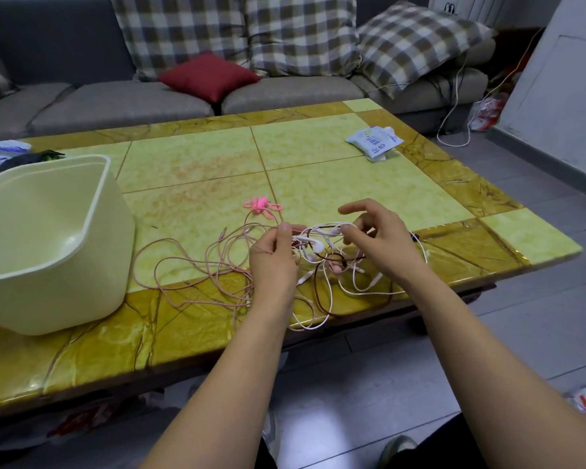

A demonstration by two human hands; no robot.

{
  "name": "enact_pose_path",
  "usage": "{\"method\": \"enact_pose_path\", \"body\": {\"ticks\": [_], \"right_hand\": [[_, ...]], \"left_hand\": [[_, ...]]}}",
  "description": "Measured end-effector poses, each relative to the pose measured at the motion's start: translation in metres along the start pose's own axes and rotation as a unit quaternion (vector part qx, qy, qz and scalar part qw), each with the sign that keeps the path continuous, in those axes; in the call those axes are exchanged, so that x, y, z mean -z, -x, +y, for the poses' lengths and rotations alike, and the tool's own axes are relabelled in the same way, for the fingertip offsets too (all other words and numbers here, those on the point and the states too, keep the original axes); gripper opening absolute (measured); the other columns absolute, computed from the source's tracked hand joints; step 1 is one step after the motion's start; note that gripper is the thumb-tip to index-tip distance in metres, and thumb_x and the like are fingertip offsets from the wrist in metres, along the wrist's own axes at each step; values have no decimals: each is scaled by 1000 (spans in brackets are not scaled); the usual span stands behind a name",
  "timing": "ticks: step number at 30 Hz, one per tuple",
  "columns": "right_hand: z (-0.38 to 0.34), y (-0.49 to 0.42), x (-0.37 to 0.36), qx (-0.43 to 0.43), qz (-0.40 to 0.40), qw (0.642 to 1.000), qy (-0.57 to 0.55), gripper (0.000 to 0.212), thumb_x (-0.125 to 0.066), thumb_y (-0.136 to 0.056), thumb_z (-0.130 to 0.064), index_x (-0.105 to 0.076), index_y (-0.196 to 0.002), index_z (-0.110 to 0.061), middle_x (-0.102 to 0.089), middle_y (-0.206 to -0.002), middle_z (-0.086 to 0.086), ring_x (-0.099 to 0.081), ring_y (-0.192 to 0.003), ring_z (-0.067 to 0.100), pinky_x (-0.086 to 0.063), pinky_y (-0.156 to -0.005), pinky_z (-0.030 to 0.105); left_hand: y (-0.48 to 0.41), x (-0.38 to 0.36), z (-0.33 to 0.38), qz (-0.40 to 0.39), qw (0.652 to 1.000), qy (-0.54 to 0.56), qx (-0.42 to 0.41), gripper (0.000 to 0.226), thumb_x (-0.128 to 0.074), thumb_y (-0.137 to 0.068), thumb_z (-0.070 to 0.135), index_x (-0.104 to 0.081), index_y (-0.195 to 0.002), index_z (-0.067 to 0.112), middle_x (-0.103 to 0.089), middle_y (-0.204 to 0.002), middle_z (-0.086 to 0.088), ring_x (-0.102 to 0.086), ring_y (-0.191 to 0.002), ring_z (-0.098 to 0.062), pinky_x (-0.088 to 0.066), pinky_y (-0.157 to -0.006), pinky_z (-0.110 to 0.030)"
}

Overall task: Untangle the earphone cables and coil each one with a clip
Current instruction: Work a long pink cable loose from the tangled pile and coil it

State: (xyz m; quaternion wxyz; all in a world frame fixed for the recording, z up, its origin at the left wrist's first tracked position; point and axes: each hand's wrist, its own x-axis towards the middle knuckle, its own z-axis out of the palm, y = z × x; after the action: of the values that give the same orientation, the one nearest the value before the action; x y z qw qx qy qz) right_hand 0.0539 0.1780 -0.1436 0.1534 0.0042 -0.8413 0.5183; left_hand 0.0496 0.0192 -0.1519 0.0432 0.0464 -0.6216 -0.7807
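Left hand (274, 262) pinching pink cable (232, 272); right hand (378, 247) pinching white cable (318, 244), index finger sticking out. Knot (323, 258) sitting between 2 hands, near table (318, 157) front edge. Pink slack sprawling leftward, left hand nearer. Pink clips (261, 206) lying just beyond.

Pretty clearly someone's living room at home. A low coffee table (190, 170) with a glossy green-and-yellow stone top sits in the middle. Right behind it is a grey fabric sofa (115, 103) with big checked cushions (301, 32) and a small red cushion (208, 76). A cream plastic tub (65, 299) stands on the table's left end, a tissue pack (374, 142) near its far right corner. Grey floor tiles (538, 299) run off to its right, and white cords (454, 130) trail there.
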Motion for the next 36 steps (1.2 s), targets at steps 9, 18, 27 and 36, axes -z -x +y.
{"method": "enact_pose_path", "body": {"ticks": [9, 18, 27, 36], "right_hand": [[3, -6, 0, -98, -36, 992, -69, 36, -49, -92, 0, -58, -120, -19, -69, -105, 7, -62, -77, 11, -51, -74, 32], [-11, 1, -3, -63, -203, 971, -108, 32, -55, -95, -20, -58, -127, -21, -69, -117, -4, -64, -107, 9, -49, -93, 26], [1, 0, 3, -56, -216, 974, -46, 16, -70, -89, -15, -71, -104, -16, -72, -97, -1, -64, -86, 5, -51, -80, 24], [1, -1, 2, -20, -121, 991, -51, 35, -56, -89, 5, -68, -110, -20, -70, -109, -5, -64, -105, 9, -52, -95, 33]], "left_hand": [[-2, -1, -3, 46, 990, -89, -102, 33, -45, -102, 32, -66, -79, 23, -32, -54, -7, -29, -49, -18, -22, -49, -28], [0, -3, -4, 1, 985, -130, -115, 33, -41, -101, 40, -66, -84, 25, -46, -53, 1, -45, -54, -24, -37, -55, -36], [-2, 0, -9, 38, 987, -126, -90, 33, -39, -103, 34, -66, -89, 25, -38, -51, 0, -38, -50, -18, -32, -54, -31], [-5, -3, -10, 87, 987, -126, -54, 42, -39, -104, 27, -54, -64, 27, -47, -57, 5, -41, -56, -13, -33, -58, -31]]}}
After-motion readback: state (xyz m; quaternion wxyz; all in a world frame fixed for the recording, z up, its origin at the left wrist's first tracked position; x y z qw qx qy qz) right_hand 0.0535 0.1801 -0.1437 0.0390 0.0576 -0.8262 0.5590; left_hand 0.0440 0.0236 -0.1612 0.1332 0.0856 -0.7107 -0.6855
